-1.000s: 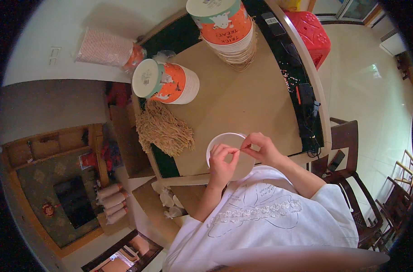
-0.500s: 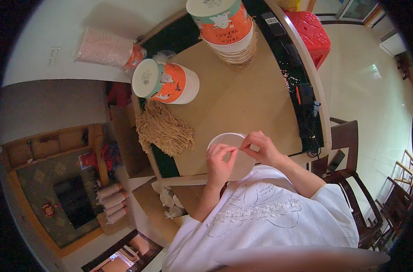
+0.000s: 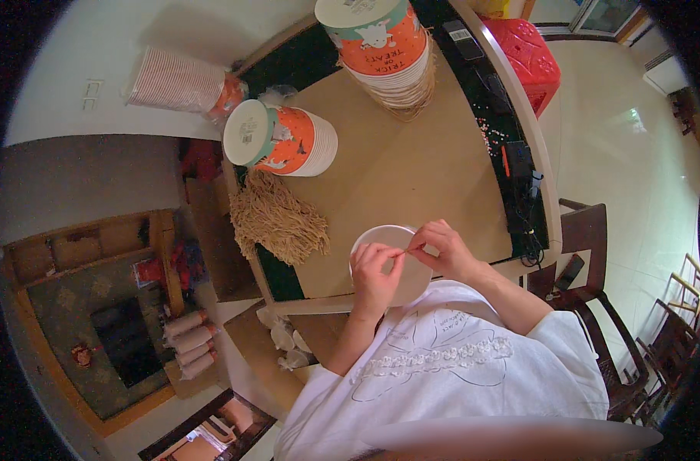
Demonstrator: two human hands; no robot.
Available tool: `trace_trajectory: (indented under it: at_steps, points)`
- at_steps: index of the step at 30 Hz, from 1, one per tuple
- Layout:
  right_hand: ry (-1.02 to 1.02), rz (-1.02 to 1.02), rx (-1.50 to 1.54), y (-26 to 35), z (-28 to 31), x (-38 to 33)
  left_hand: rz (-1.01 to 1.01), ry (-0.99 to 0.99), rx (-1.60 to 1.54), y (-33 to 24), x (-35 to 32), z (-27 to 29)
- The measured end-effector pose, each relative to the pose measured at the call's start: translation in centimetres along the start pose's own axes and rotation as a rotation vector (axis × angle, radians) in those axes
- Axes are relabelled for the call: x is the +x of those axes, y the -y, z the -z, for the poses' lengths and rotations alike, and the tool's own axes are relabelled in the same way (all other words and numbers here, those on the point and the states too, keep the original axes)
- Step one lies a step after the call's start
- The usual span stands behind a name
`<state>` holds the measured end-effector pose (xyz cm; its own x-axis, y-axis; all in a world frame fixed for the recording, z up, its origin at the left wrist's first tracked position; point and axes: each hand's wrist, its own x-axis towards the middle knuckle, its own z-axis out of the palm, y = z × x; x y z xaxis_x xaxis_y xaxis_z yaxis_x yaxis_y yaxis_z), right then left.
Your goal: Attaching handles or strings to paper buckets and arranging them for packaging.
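Close to my body at the table's front edge is a white paper bucket (image 3: 411, 286), its round pale face turned up. My left hand (image 3: 375, 276) is over its left side, thumb and forefinger pinched together. From the right, my right hand (image 3: 446, 250) meets it with fingertips pinched the same way. A thin strand seems to run between the two pinches, too fine to make out well. Left of the bucket lies a bundle of tan twisted cords (image 3: 277, 219). Behind the bundle, a stack of orange and white paper buckets (image 3: 300, 142) rests on its side.
A taller stack of buckets with cord handles (image 3: 381, 54) stands at the far side. Along the table's right edge are a black phone-like device (image 3: 464, 40), small beads (image 3: 490, 137) and cables (image 3: 530, 250). A red stool (image 3: 523, 65) and a wooden chair (image 3: 584, 253) stand to the right.
Both hands stay over the bucket with only slight finger movement at the pinches. Nothing else has visibly moved.
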<state>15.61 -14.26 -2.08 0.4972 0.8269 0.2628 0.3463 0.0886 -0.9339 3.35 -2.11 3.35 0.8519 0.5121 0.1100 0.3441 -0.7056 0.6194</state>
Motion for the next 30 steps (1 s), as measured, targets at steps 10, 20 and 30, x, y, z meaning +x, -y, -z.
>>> trace_trajectory:
  at_steps: [10,20,30]
  points:
    - [-0.008,0.035,-0.021,0.2,0.0,0.1,-0.001,0.005,0.011,-0.2,0.0,0.0]
    - [0.013,-0.128,0.152,-0.1,-0.6,-0.5,0.191,0.057,-0.344,1.4,-0.5,-0.7]
    - [0.041,-0.173,0.226,-0.5,-0.5,-0.5,0.286,0.075,-0.501,1.3,-0.4,-0.6]
